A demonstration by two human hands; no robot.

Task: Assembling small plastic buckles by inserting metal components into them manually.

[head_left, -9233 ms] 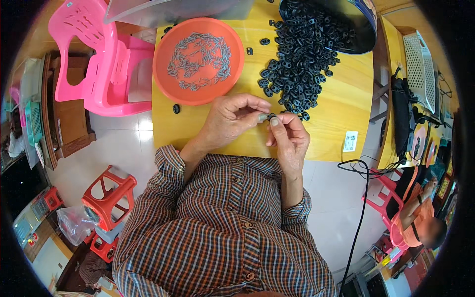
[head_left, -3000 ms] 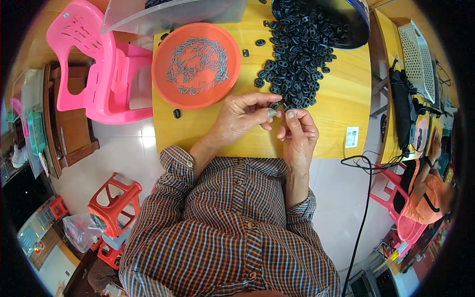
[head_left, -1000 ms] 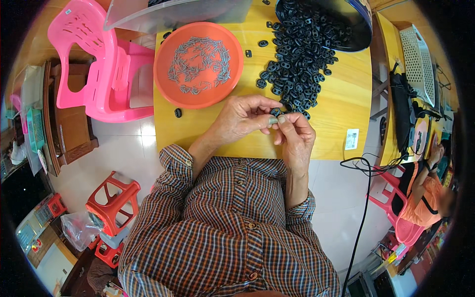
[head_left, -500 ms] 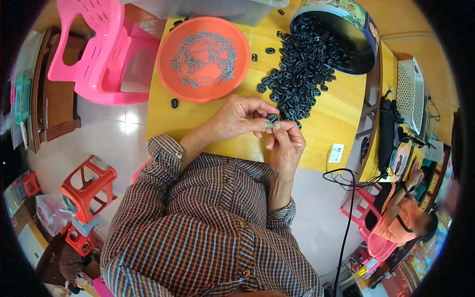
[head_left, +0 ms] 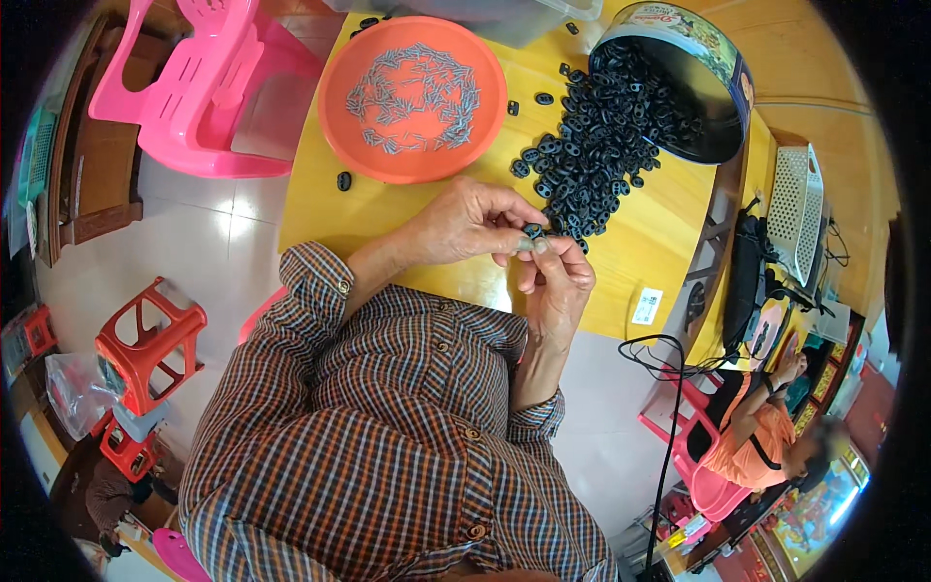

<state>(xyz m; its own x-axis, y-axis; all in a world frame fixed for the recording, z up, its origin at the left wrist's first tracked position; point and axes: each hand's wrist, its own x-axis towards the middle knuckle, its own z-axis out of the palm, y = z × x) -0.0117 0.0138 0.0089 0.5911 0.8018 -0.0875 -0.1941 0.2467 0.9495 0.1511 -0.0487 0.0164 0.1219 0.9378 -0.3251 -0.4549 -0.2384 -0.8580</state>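
Note:
Both my hands meet over the near side of the yellow table, pinching one small black oval plastic piece (head_left: 532, 231) between their fingertips. My left hand (head_left: 465, 225) grips it from the left, thumb and forefinger closed. My right hand (head_left: 558, 276) holds it from the right, thumb against it; the fingers partly hide the piece. Just beyond lies a heap of black two-holed oval pieces (head_left: 592, 145), spilling from a round tin (head_left: 722, 73) tipped on its side. An orange-red round tray (head_left: 339, 126) with many small grey metal pins (head_left: 417, 97) stands to the left.
A clear plastic bin (head_left: 465, 21) stands at the table's (head_left: 630, 252) far edge. A few loose black pieces lie around the tray. Right are a white label (head_left: 648, 306), a black cable (head_left: 669, 436) and a seated person (head_left: 756, 441). A pink chair (head_left: 208, 107) and red stool (head_left: 150, 339) stand left.
The view has shifted slightly, so the tray appears higher and the tin lower and farther right. My hands keep the same pinch on the black piece.

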